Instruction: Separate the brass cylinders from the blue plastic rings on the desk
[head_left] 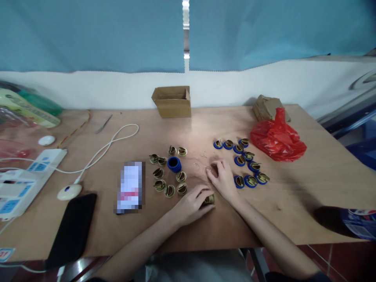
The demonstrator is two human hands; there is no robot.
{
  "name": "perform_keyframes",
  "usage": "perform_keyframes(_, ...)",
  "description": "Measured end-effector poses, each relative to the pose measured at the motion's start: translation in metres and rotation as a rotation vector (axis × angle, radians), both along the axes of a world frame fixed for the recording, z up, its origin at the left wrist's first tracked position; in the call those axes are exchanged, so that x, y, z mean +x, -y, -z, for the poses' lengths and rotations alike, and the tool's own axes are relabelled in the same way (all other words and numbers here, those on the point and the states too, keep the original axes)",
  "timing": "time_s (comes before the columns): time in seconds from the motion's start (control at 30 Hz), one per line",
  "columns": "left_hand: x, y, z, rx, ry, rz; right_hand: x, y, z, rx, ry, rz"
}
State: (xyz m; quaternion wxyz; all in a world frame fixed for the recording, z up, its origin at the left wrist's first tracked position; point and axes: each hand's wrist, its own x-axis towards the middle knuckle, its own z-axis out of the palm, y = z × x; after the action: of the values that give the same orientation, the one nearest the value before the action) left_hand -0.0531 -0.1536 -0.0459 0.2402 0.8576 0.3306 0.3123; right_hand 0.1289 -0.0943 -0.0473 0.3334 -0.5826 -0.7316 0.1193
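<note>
My left hand (194, 204) is closed around a round brass-coloured fitting (209, 199) near the front of the table. Just beyond it, my right hand (221, 178) has its fingers bent together, tips down at the tabletop. Whatever they pinch is too small to make out. Thin curved wire pieces (196, 164) lie by those fingertips. To the left, several brass fittings with raised flaps (169, 190) surround a stack of blue rings (174, 164). On the right, several similar fittings sit in blue rings (250, 181).
A cardboard box (174, 105) stands at the back, with a red plastic bag (277, 137) toward the right. A dark bottle (346, 222) lies at the right front. Leftward are a lit phone (131, 188), a black phone (73, 227), a white cable (107, 147) and a power strip (44, 168).
</note>
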Motion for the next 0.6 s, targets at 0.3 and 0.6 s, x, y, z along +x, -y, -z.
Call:
perform_keyframes(0.3, -0.0003, 0.0002, -0.0001, 0.0, -0.001, -0.002, -0.0006, 0.0002, -0.0013, -0.009, 0.008, -0.001)
perform_keyframes(0.6, 0.0001, 0.0002, 0.0001, -0.009, -0.008, 0.0, -0.0003, -0.0003, -0.0003, -0.004, 0.009, -0.002)
